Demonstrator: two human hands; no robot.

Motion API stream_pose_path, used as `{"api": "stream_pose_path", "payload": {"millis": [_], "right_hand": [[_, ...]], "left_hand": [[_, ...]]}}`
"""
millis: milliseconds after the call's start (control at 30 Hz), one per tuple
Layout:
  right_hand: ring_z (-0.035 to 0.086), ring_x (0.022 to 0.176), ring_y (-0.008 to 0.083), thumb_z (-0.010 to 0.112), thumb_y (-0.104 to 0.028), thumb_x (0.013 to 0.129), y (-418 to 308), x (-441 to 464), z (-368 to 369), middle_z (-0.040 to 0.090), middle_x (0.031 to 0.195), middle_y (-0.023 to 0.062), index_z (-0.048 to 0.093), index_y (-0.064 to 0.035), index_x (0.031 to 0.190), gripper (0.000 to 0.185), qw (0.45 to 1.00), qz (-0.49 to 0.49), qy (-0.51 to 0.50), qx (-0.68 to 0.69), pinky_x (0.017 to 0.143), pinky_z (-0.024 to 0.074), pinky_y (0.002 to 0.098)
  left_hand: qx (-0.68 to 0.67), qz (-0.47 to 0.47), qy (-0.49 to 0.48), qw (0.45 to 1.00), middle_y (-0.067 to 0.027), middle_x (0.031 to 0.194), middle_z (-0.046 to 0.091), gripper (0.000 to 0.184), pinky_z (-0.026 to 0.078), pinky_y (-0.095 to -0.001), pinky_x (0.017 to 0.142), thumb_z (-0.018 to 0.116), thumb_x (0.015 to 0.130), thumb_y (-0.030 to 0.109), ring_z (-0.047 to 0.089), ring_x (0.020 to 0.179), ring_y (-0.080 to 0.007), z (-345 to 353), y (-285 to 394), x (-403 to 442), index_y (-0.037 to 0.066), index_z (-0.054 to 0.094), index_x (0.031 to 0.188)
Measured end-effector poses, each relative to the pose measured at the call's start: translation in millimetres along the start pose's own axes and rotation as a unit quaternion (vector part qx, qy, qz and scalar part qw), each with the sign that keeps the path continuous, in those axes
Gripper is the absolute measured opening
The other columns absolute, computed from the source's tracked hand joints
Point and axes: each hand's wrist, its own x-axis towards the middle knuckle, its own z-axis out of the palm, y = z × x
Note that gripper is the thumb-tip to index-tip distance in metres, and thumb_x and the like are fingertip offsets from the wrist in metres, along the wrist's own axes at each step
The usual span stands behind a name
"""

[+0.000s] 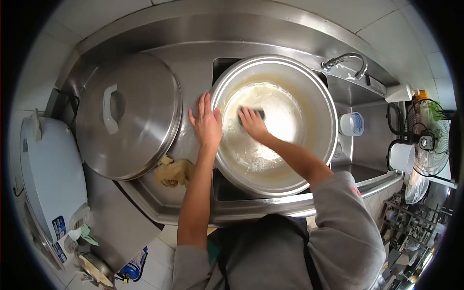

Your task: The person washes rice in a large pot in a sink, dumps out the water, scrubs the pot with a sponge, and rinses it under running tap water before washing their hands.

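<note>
A large round metal pot [319,140] sits over the sink, with shallow, foamy water [263,164] in its bottom. Inside it, my right hand [253,123] presses a dark scouring pad [261,113] against the bottom; the fingers cover much of the pad. At the pot's left rim rests my left hand [208,123], its fingers stretched out and apart. A big round lid [145,106] with a pale handle [108,108] lies left of that hand. Close to my left forearm is a crumpled tan cloth [174,172].
A curved faucet [345,59] stands behind the right sink basin [362,96], which holds a white tub [351,124]. Farther right are a fan [427,140] and a white container [402,157]. A large whitish bin-like object [50,169] stands at the far left.
</note>
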Motion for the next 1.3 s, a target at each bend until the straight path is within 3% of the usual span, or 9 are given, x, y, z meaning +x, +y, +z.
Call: {"api": "stream_pose_path", "payload": {"millis": [500,600,667,867,967,1133,1200,1233,1300], "right_hand": [[0.035,0.115,0.0209,0.051,-0.014,0.066,61,-110,-33,0.046,0.117,0.0059,0.061,-0.008,0.094,0.03,0.736,-0.638,-0.225,0.033,0.103,0.0177,0.0373],[0.036,0.113,0.0205,0.05,-0.015,0.067,-8,-73,-28,0.048,0.113,0.007,0.062,-0.0064,0.082,0.021,0.854,-0.507,-0.076,0.089,0.099,0.0204,0.0387],[0.027,0.119,0.0225,0.048,-0.015,0.07,-17,-65,-21,0.039,0.123,0.0069,0.049,-0.0062,0.109,0.04,0.871,-0.445,-0.141,0.152,0.1,0.0187,0.0399],[0.02,0.123,0.0202,0.043,-0.01,0.075,120,-154,7,0.026,0.132,-0.0009,0.045,-0.0144,0.113,0.039,0.825,-0.48,-0.211,0.21,0.1,0.0202,0.0404],[0.022,0.123,0.0186,0.04,-0.011,0.077,110,-137,-40,0.025,0.133,-0.0004,0.041,-0.0196,0.117,0.041,0.952,-0.133,-0.255,0.104,0.098,0.0225,0.0407],[0.023,0.122,0.0186,0.038,-0.01,0.079,45,-154,-16,0.023,0.134,-0.0017,0.041,-0.0163,0.117,0.039,0.87,-0.364,-0.246,0.225,0.099,0.018,0.0417],[0.026,0.121,0.0177,0.033,-0.014,0.082,71,-152,31,0.027,0.132,-0.0014,0.04,-0.0166,0.117,0.036,0.91,-0.22,-0.192,0.293,0.099,0.0186,0.0411],[0.028,0.119,0.0221,0.033,-0.013,0.081,78,-113,9,0.029,0.13,0.0079,0.04,-0.013,0.117,0.037,0.912,-0.044,-0.384,0.138,0.097,0.021,0.0418],[0.038,0.107,0.0375,0.045,-0.015,0.075,106,-130,25,0.033,0.123,0.018,0.032,-0.0069,0.122,0.049,0.952,-0.006,-0.249,-0.18,0.086,0.0323,0.0482]], "left_hand": [[0.021,-0.03,0.001,0.999,-0.0022,0.125,0.035,0.044,0.017,-0.0445,0.098,0.049,0.078,0.02,0.032,0.116,-0.0153,3,0,-2,0.009,0.037,0.119],[0.03,-0.027,0.014,0.999,-0.002,0.124,0.036,0.044,0.017,-0.0444,0.098,0.049,0.078,0.021,0.033,0.116,-0.0156,5,0,-3,0.009,0.037,0.119],[0.031,-0.021,0.015,0.999,-0.0019,0.124,0.037,0.045,0.017,-0.0444,0.098,0.05,0.078,0.021,0.033,0.116,-0.0157,6,-1,-4,0.01,0.037,0.119],[0.017,-0.028,0.015,0.999,-0.0021,0.124,0.037,0.044,0.015,-0.0454,0.098,0.05,0.078,0.02,0.033,0.116,-0.0159,4,-2,-2,0.009,0.037,0.119],[0.016,-0.023,0.01,1.0,-0.0025,0.124,0.036,0.044,0.015,-0.0458,0.098,0.05,0.078,0.019,0.033,0.116,-0.0159,4,-1,-4,0.008,0.037,0.119],[0.016,-0.023,0.008,1.0,-0.0028,0.124,0.036,0.044,0.015,-0.0446,0.099,0.05,0.078,0.019,0.032,0.117,-0.0158,2,3,-1,0.008,0.037,0.119],[0.015,-0.026,-0.001,1.0,-0.0028,0.124,0.037,0.043,0.015,-0.0437,0.099,0.05,0.078,0.018,0.032,0.117,-0.0157,0,2,-6,0.007,0.038,0.118],[0.018,-0.022,0.005,1.0,-0.0028,0.124,0.036,0.043,0.015,-0.0434,0.099,0.05,0.078,0.018,0.032,0.117,-0.0156,1,2,-6,0.007,0.038,0.118],[0.021,-0.013,0.015,1.0,-0.0026,0.125,0.036,0.043,0.016,-0.0429,0.099,0.05,0.078,0.018,0.031,0.117,-0.0154,3,0,-7,0.008,0.038,0.118]]}}
